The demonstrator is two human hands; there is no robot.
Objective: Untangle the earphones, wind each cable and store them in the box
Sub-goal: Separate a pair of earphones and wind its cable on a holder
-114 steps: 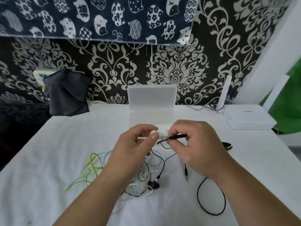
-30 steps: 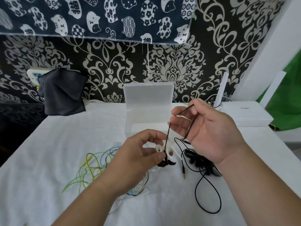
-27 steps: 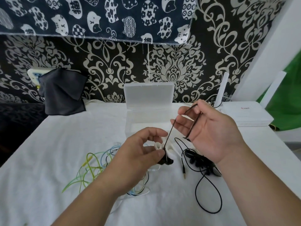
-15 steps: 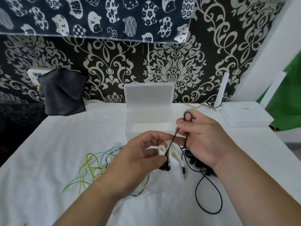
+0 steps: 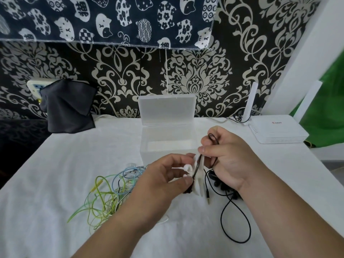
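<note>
The clear plastic box (image 5: 160, 155) is sitting at the middle of the white-covered table (image 5: 55, 183). Its lid (image 5: 167, 108) is standing open behind it, and its open mouth is showing a pale floor.

Just in front of the box, you are holding the black earphone cable (image 5: 197, 165) stretched between both hands. Your right hand (image 5: 227, 161) is hovering at the box's front right corner with its fingers curled. The thumb is pinching the cable against the forefinger, and a small loop is poking up above the thumb. Your left hand (image 5: 163, 181) is sitting lower, in front of the box, with fingers and thumb closing round a white winder (image 5: 197, 181). The cable is running down across that winder.

The rest of the black cable is trailing in front of the box and to its right, curling into a big loop on the cloth. Its jack plug (image 5: 208, 197) is lying beside the winder. A tangle of green, yellow and blue cables (image 5: 111, 192) is lying in front of the box to the left.

Further out, a white router (image 5: 277, 131) is resting to the right of the box. A dark cloth (image 5: 68, 107) is hanging to the box's left, against the patterned wall.
</note>
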